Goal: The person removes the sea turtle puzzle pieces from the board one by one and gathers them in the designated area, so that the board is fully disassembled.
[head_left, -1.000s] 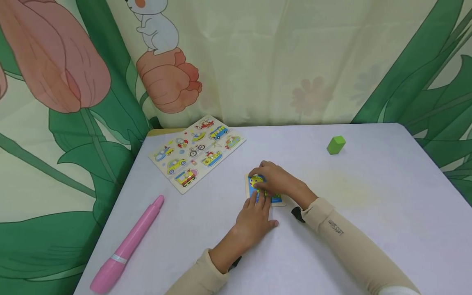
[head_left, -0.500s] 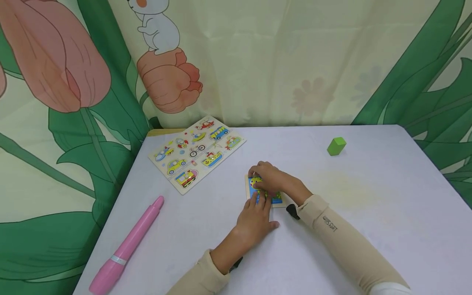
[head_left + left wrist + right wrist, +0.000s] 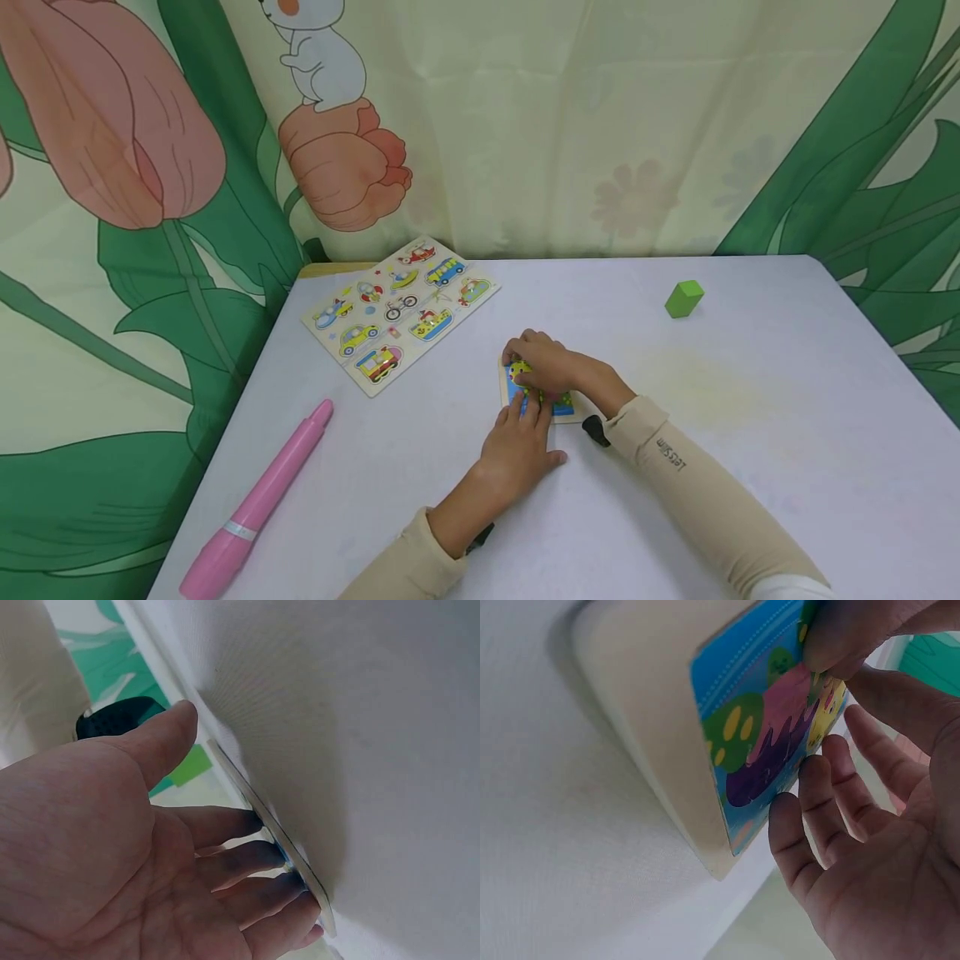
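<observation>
A small picture puzzle (image 3: 564, 408) with a pale wooden frame and a blue, yellow and green picture lies on the white table in the head view. My left hand (image 3: 517, 454) rests its straight fingertips on the puzzle's near part, thumb spread to the side. From the far right my right hand (image 3: 551, 362) reaches over the puzzle, its fingers bent and its thumb near the yellow face. The right wrist view shows its fingertips at the edge of the picture (image 3: 769, 750), close to the thumb, and they pinch a puzzle piece there. Both hands hide much of the picture.
A larger vehicle puzzle board (image 3: 397, 329) lies at the back left of the table (image 3: 750, 500). A pink baton-shaped thing (image 3: 262, 500) lies along the left edge. At the back right stands a green block (image 3: 684, 298). A printed curtain (image 3: 525, 125) hangs behind.
My right forearm has shifted a little left, and the right fingers are bent slightly more over the puzzle. The left hand has stayed almost in place.
</observation>
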Motion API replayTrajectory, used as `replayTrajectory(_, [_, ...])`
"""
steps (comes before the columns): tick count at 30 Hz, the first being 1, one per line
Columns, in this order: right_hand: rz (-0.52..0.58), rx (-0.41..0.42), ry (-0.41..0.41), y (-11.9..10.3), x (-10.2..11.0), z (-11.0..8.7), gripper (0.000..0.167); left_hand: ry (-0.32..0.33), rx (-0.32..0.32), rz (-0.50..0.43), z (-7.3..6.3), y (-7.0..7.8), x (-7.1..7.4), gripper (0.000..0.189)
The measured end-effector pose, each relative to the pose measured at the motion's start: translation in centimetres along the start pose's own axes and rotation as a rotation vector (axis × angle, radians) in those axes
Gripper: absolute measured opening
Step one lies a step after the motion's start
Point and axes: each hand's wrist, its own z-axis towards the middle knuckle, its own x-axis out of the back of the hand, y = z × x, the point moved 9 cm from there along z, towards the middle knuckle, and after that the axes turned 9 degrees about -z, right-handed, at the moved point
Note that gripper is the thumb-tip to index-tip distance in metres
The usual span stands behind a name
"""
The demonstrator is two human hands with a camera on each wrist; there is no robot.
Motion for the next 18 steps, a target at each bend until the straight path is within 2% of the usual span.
replayTrajectory(6, [0.005, -0.001, 0.019, -0.06, 0.25, -0.21, 0.033, 0.004, -0.002, 0.014, 0.01, -0.06, 0.04, 0.079])
replayTrajectory(18, [0.062, 0.01, -0.071, 0.22, 0.14, 0.09, 0.028, 0.003, -0.002, 0.007, -0.08, 0.08, 0.1, 0.078])
